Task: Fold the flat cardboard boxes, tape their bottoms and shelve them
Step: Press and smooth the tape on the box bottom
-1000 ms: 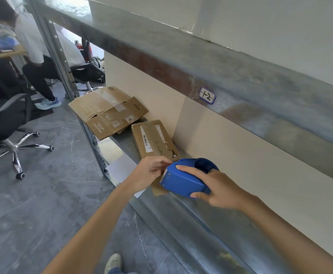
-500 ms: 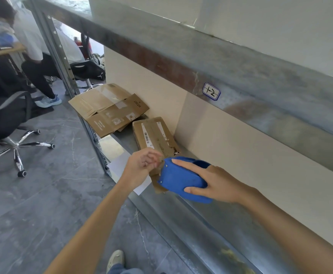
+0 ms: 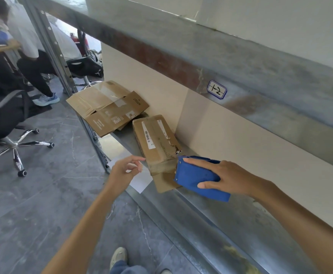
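My right hand (image 3: 227, 176) grips a blue tape dispenser (image 3: 198, 177) and holds it against the near end of a small folded cardboard box (image 3: 155, 143) lying on the metal shelf (image 3: 211, 212). A strip of clear tape runs over that near end of the box. My left hand (image 3: 125, 169) hovers just left of the box with fingers loosely spread, holding nothing. Further back on the shelf lies a larger flattened cardboard box (image 3: 107, 107), overhanging the shelf's front edge.
A white sheet (image 3: 140, 178) lies under the small box at the shelf edge. An upper shelf beam carries a label (image 3: 217, 89). A shelf upright (image 3: 62, 62) stands at left. An office chair (image 3: 7, 123) and a seated person (image 3: 31, 56) are on the grey floor.
My left hand has let go of the dispenser's front and drawn back to the left, opening. My right hand has carried the dispenser toward me along the box end, leaving tape on it.
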{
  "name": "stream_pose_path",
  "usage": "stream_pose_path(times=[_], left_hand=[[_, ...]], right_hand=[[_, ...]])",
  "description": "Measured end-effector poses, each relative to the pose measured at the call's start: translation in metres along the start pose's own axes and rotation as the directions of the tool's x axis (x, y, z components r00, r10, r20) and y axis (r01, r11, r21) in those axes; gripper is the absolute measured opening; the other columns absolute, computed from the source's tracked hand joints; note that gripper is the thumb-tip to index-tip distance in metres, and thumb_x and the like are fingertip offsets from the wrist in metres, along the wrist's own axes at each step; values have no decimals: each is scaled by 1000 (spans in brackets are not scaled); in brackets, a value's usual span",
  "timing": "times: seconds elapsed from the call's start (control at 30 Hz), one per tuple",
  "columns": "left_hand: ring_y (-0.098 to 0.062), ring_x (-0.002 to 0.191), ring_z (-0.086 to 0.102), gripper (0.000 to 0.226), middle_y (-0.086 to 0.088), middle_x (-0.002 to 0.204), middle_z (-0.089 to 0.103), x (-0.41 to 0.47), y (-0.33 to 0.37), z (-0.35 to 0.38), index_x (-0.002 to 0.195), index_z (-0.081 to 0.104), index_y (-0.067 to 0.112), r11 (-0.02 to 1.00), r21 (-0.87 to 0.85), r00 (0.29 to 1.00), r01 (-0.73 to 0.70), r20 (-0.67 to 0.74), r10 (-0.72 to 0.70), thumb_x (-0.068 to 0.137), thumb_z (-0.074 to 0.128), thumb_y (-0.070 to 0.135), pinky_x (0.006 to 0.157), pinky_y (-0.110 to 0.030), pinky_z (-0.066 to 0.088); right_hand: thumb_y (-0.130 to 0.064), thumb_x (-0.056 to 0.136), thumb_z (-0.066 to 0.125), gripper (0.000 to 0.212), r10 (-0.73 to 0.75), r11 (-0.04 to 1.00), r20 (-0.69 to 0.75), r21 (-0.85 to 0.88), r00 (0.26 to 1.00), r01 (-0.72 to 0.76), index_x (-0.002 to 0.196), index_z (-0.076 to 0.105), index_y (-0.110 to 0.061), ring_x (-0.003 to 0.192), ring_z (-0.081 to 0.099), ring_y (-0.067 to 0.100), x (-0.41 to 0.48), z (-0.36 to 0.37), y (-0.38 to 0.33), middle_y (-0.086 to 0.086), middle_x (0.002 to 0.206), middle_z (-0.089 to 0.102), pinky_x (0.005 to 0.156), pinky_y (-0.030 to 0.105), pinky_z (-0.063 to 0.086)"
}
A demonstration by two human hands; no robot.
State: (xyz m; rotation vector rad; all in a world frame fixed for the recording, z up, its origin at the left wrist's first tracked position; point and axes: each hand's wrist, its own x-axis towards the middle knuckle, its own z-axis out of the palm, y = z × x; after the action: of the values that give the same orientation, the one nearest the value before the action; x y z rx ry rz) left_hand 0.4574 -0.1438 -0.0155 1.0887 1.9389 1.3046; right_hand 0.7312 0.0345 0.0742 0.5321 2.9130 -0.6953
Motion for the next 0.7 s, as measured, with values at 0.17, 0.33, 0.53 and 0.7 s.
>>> stream_pose_path(times=[0.17, 0.33, 0.53, 0.7], left_hand=[[-3, 78, 63, 25, 3, 87, 62, 1, -1, 9, 110, 71, 25, 1000, -19, 1000, 2, -20, -3, 91, 70, 9, 82, -26, 48], [-4, 80, 61, 31, 0, 91, 59, 5, -4, 13, 112, 70, 30, 1000, -17, 1000, -2, -1, 2, 91, 70, 8, 79, -23, 46], [-2, 81, 58, 31, 4, 86, 56, 11, -13, 18, 110, 72, 30, 1000, 0, 1000, -14, -16, 14, 91, 69, 6, 77, -16, 42], [-4, 80, 57, 33, 4, 84, 54, 14, -22, 23, 106, 72, 34, 1000, -11, 1000, -24, -14, 24, 91, 68, 5, 70, -14, 43]], right_hand=[[-54, 98, 47, 52, -20, 999, -17, -42, 1000, 19, 139, 20, -71, 55, 45, 14, -5, 5, 1, -3, 63, 51, 56, 19, 36], [-50, 99, 48, 51, -1, 999, -6, -48, 1000, 1, 139, 25, -69, 51, 42, 11, -3, 4, 0, -20, 62, 51, 56, 19, 37], [-50, 98, 49, 51, 28, 999, -14, -34, 1000, -29, 138, 24, -70, 51, 42, 11, 1, 8, -1, -14, 59, 49, 55, 19, 37], [-52, 98, 48, 51, 52, 998, -18, -27, 999, -52, 138, 22, -71, 51, 42, 11, 0, 12, 1, -6, 56, 42, 56, 18, 35]])
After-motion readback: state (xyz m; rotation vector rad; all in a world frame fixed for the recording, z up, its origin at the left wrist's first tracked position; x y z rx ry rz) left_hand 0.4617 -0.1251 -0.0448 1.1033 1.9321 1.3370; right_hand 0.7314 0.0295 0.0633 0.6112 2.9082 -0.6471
